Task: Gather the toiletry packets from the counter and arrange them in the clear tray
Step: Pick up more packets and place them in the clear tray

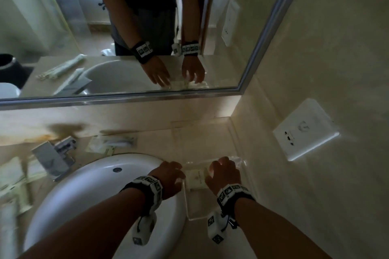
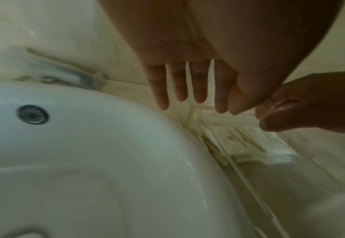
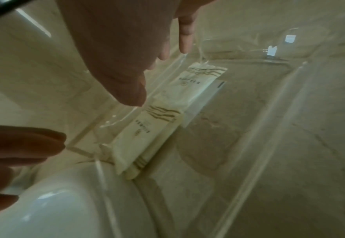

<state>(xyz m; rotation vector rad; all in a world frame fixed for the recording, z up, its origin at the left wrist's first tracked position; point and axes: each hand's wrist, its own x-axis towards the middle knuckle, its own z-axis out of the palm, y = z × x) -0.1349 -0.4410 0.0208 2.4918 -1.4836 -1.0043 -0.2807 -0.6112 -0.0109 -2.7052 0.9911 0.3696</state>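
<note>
The clear tray [image 1: 186, 200] stands on the counter to the right of the sink. Cream toiletry packets [image 1: 196, 181] lie stacked along its left wall; in the right wrist view one packet [image 3: 147, 136] overlaps another [image 3: 200, 78]. My left hand [image 1: 174, 167] hovers at the tray's left wall with straight fingers [image 2: 200, 90] and holds nothing. My right hand [image 1: 216, 164] is over the tray's far part, fingers loosely bent, thumb tip [image 3: 130, 96] just above the packets [image 2: 249, 143]. More packets [image 1: 111, 143] lie on the counter behind the sink.
The white sink basin [image 1: 94, 191] fills the left half, with a chrome faucet [image 1: 52, 155] behind it. Long wrapped items [image 1: 19, 183] lie on the counter at far left. A mirror [image 1: 126, 27] runs along the back wall, and a wall socket [image 1: 305, 130] sits on the right.
</note>
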